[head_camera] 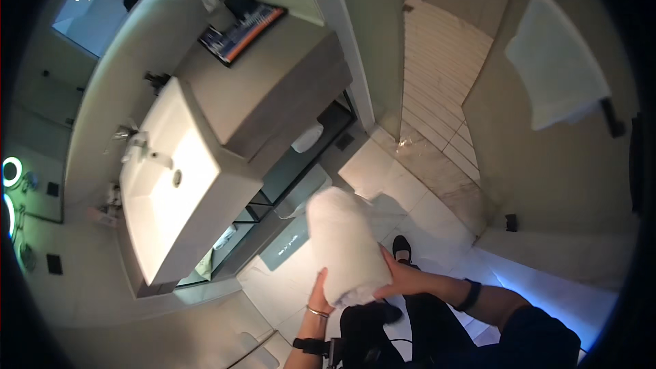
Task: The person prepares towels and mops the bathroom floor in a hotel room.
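A thick white roll, apparently a rolled towel [346, 246], is held in the air between my two hands, above the tiled floor. My left hand [321, 291], with a bangle at the wrist, grips its near left side. On the opposite side my right hand [397, 278] presses against it near the lower end. Parts of the fingers of both hands are hidden by the roll. The far end of the roll points towards the vanity and looks slightly blurred.
To the left, a white washbasin [169, 205] with a faucet [148, 151] sits beside a brown counter [256, 77]. A tray [241, 36] holds items at the back. A white towel [558, 66] hangs from a wall bar at right. A grey-green mat [284, 246] lies by the vanity.
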Demonstrator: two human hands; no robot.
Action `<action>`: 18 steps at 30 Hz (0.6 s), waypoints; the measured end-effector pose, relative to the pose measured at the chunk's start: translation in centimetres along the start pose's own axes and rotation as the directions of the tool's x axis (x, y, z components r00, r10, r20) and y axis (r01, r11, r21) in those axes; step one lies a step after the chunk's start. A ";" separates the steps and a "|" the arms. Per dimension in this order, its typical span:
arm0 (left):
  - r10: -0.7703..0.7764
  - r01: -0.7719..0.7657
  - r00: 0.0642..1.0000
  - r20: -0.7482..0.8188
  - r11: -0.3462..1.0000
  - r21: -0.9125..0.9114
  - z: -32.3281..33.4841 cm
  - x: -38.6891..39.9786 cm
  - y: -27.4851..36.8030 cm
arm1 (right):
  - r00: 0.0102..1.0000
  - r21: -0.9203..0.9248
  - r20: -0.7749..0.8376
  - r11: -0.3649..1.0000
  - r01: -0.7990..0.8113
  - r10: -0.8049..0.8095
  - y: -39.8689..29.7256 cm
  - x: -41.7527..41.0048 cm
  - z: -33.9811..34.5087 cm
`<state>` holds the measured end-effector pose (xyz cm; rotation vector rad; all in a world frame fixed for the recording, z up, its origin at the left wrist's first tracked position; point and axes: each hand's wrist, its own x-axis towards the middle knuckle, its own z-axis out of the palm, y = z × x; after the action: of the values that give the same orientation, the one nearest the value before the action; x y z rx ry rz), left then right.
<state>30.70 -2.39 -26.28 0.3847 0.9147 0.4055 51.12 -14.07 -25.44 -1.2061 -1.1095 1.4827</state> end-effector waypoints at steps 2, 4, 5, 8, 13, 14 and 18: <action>0.053 -0.051 0.997 -0.064 0.998 0.029 -4.0 6.1 3.0 | 0.984 0.087 0.045 0.981 -0.176 0.172 5.8 7.6 -1.6; 0.269 -0.236 0.957 -0.107 0.939 0.249 -5.7 12.4 6.6 | 0.995 0.153 -0.102 0.988 -0.004 0.019 10.1 15.7 -2.3; 0.348 -0.282 0.926 -0.144 0.894 0.348 -7.0 15.1 8.5 | 0.989 0.209 -0.085 0.973 -0.099 0.119 12.6 19.7 -2.2; 0.531 -0.360 0.813 -0.239 0.781 0.511 -11.8 23.1 13.7 | 0.986 0.328 -0.120 0.942 -0.071 0.116 18.9 31.6 -1.5; 0.687 -0.529 0.717 -0.120 0.648 0.548 -15.8 35.1 22.3 | 0.998 0.810 0.046 0.586 -0.011 -0.046 22.8 48.1 -4.4; 0.667 -0.499 0.719 -0.196 0.691 0.523 -15.2 37.0 22.8 | 0.965 0.728 0.224 0.635 -0.258 0.136 22.8 49.7 -5.3; 0.723 -0.507 0.665 -0.187 0.621 0.598 -16.1 42.3 25.2 | 0.903 -0.342 0.411 0.939 0.024 0.126 16.9 50.1 -8.4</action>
<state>36.18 42.36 -51.72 1.1715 1.2983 0.9425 51.63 32.42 -52.02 -1.1704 -1.7005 1.6946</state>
